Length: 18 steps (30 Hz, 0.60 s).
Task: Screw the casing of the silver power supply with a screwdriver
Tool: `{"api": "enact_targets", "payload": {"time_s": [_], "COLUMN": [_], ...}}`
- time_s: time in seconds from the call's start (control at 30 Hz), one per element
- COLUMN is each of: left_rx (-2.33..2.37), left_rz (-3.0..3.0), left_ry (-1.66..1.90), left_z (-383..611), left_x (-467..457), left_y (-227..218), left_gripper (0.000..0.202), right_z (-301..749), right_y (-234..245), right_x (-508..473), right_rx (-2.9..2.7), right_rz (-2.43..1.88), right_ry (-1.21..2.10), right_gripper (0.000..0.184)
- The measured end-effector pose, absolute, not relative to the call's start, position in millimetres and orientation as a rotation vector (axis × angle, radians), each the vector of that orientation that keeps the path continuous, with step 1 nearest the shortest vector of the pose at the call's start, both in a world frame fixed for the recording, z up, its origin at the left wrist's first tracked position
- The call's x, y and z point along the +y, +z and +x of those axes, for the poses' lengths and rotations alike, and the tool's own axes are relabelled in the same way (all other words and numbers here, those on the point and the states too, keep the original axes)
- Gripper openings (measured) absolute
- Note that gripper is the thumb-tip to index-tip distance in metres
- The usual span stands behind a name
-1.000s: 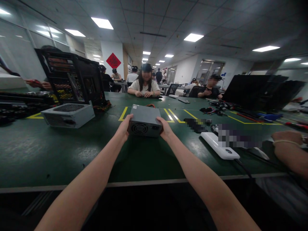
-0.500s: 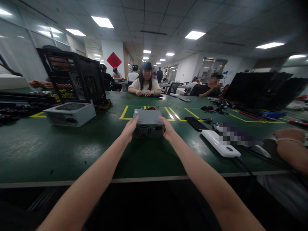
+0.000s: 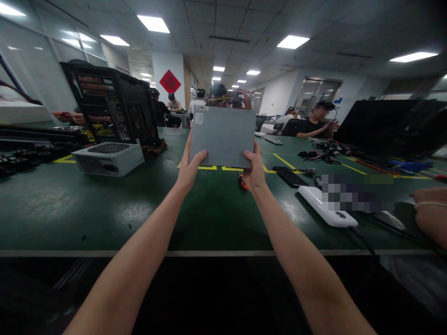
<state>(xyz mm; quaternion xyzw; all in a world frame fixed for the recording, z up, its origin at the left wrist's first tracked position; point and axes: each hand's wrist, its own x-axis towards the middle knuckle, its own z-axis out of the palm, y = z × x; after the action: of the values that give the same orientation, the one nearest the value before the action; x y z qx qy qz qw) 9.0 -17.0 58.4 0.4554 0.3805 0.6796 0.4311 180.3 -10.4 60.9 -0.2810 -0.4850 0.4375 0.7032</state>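
A grey metal computer power supply (image 3: 223,135) is held up above the table, tilted so its broad flat face turns toward me. My left hand (image 3: 190,167) is closed on its left side, thumb on the face and fingers behind. The right side is gripped the same way by my right hand (image 3: 254,170). Coloured cables (image 3: 235,100) bunch at its far edge. Below, an orange-and-black tool (image 3: 243,182) lies on the table, partly hidden by my right hand; its kind is unclear.
Another power supply (image 3: 110,158) sits at left, before an open black computer case (image 3: 111,102). To the right lie a black phone (image 3: 289,176) and a white power bank (image 3: 326,207). A neighbour's hand (image 3: 431,207) rests at the far right of the green table (image 3: 216,223).
Both hands have lifted the power supply and tipped it up; its fan side no longer shows. The orange-and-black tool has come into sight beneath it.
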Motion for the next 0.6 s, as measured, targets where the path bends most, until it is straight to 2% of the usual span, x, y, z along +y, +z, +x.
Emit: {"api": "enact_targets", "payload": {"time_s": [0.1,0.23,0.4,0.6], "left_rx": [0.765,0.835,0.949,1.033], "left_rz": [1.287,1.186,1.089,1.059], "left_ry": [1.786,1.599,1.433,1.419], "left_z": [13.6,17.5,20.2,24.1], "left_x": [-4.3,11.2,9.1,6.6], "left_y": [44.9,23.3,17.3,17.0], "left_gripper": [0.059,0.048,0.052,0.051], "right_z": [182.2,185.4,188.6,189.6], "right_y": [49.7,29.2,17.1,19.3], "right_x": [3.3,18.5,20.2,17.5], "right_rx": [-1.070,-0.918,-0.813,-0.790], "right_rz": [-0.509,-0.750,-0.950,-1.046], "right_ry": [0.983,1.190,1.282,1.314], "right_gripper": [0.035,0.022,0.008,0.010]}}
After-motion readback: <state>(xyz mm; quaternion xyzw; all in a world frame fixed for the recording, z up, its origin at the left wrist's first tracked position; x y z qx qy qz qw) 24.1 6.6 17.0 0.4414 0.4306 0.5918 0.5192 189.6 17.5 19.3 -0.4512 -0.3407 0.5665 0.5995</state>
